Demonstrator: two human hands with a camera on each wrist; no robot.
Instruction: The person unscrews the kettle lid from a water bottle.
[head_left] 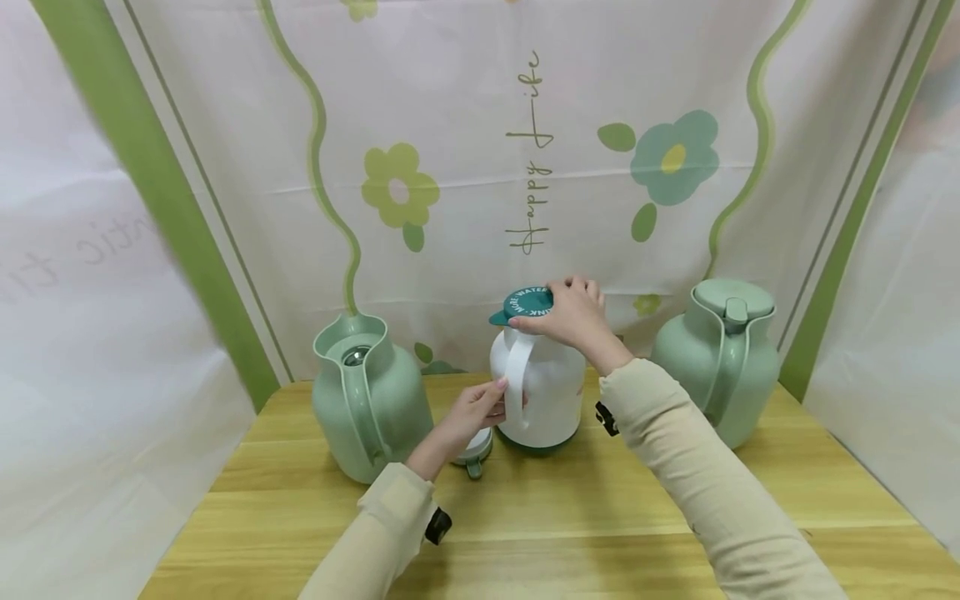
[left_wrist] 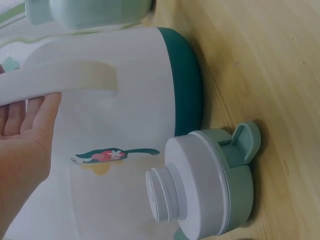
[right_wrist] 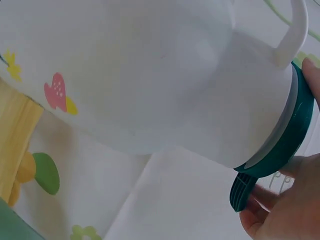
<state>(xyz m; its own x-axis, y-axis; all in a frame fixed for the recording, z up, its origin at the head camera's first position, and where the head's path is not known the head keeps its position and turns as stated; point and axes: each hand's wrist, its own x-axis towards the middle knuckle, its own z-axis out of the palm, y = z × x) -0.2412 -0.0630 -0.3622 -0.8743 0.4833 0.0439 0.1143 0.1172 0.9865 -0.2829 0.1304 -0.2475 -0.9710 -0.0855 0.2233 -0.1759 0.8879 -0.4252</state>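
Note:
A white insulated jug (head_left: 555,396) with a dark green base stands on the wooden table. The left hand (head_left: 471,410) holds its white handle (head_left: 516,375), fingers behind the grip and thumb at the front. Over the top, the right hand (head_left: 576,315) grips the dark green lid (head_left: 529,302) by its edge, thumb on the near side. In the right wrist view this lid (right_wrist: 285,145) sits at the jug's neck, a pale ring beneath it. Upside down beside the jug lies a light green lid (left_wrist: 237,185), its white stopper neck pointing up.
At left stands a light green jug (head_left: 393,408), its top uncovered with a shiny round mouth inside. Another light green jug (head_left: 750,367), at right, has its lid on. A printed cloth (head_left: 465,100) hangs behind the table (head_left: 540,517) and at both sides.

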